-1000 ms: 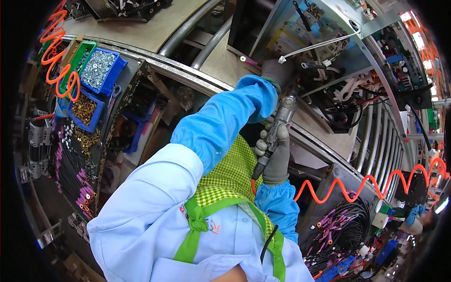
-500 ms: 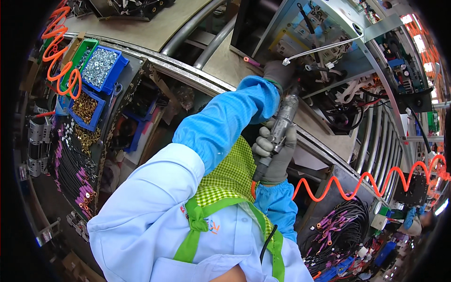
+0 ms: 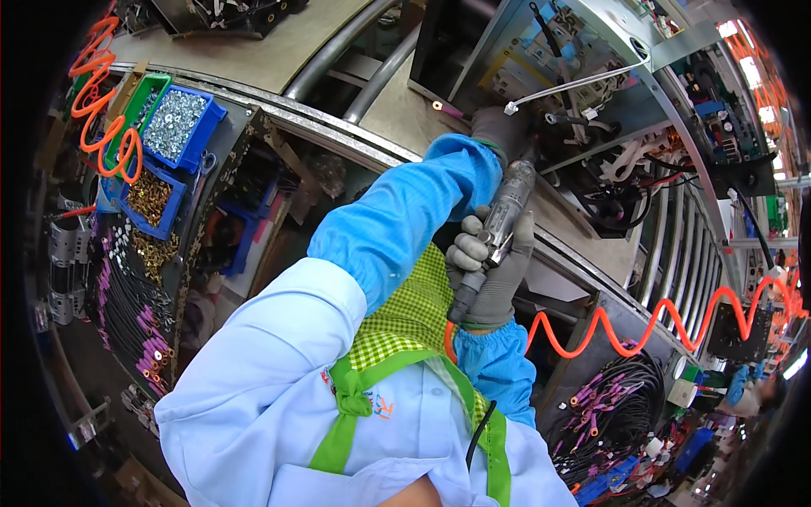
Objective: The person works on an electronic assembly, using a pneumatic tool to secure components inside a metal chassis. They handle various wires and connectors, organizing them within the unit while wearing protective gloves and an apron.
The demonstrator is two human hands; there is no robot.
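My right hand, in a grey glove, is wrapped round a silver ratchet-like air tool with an orange hose at its rear. The tool tilts up and away, its head at the lower edge of an opened metal cabinet. Beside that head is my left hand, also gloved, reaching in at the cabinet; its fingers are lost in shadow. A cable end with a pink sleeve and copper lug sticks out left of it. A white cable with a small connector crosses above.
At left stand a blue bin of silver fasteners, a blue bin of brass-coloured fasteners and bundled black cables. An orange coiled hose stretches to the right above more cables. Metal rollers lie right of the cabinet.
The air tool and my right hand have turned slightly, with the tool's rear end shifting a little left and up. My left hand has stayed at the cabinet. The whole view has shifted slightly.
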